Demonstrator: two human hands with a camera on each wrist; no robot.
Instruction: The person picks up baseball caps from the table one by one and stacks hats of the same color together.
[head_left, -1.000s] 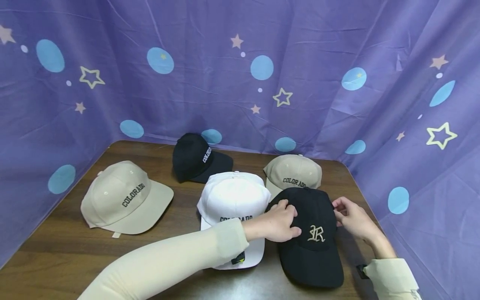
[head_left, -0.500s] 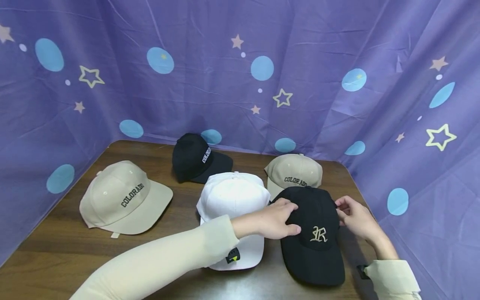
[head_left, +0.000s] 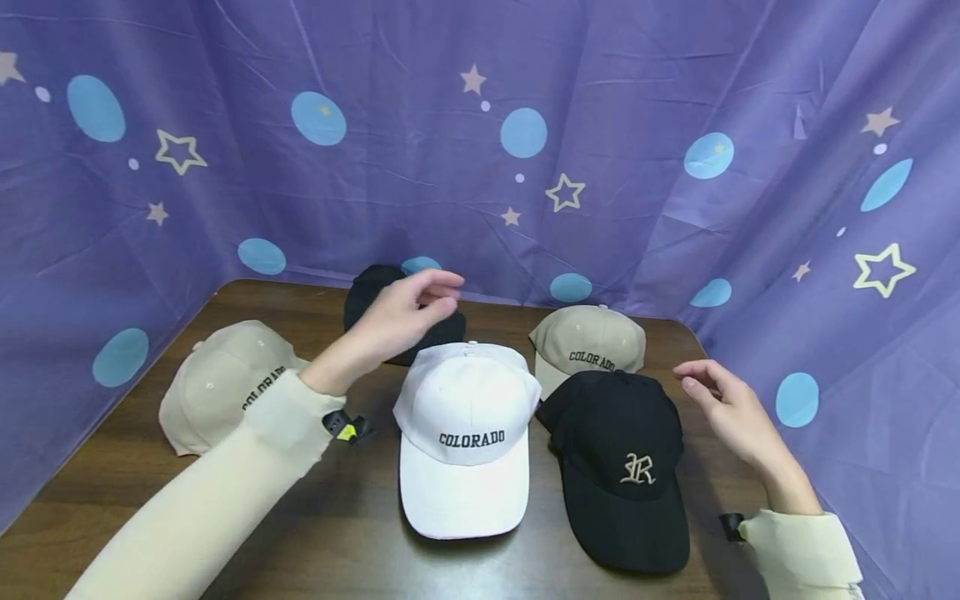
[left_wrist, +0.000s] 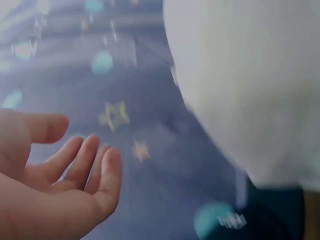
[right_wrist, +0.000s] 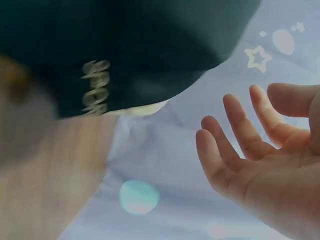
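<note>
My left hand (head_left: 401,321) is raised in the air and holds nothing; in the head view it partly covers a black cap (head_left: 370,287) at the back. In the left wrist view its fingers are loosely bent, and a white cap (left_wrist: 245,90) looms beside them. My right hand (head_left: 731,408) hovers, empty, just right of a black cap with a gold emblem (head_left: 626,442). That cap sits upright, its brim toward me. The right wrist view shows the right hand (right_wrist: 265,160) with fingers apart and relaxed, clear of the black cap (right_wrist: 135,50).
In the middle of the brown table (head_left: 337,533) stands the white COLORADO cap (head_left: 467,425). A beige cap (head_left: 588,337) sits behind the emblem cap. Another beige cap (head_left: 225,375) lies at left, partly behind my left sleeve. A purple patterned curtain (head_left: 420,192) encloses the table.
My left hand has left the emblem cap and moved left and up, uncovering the white cap's lettering. My right hand has let go of that cap's side and lifted slightly away to the right.
</note>
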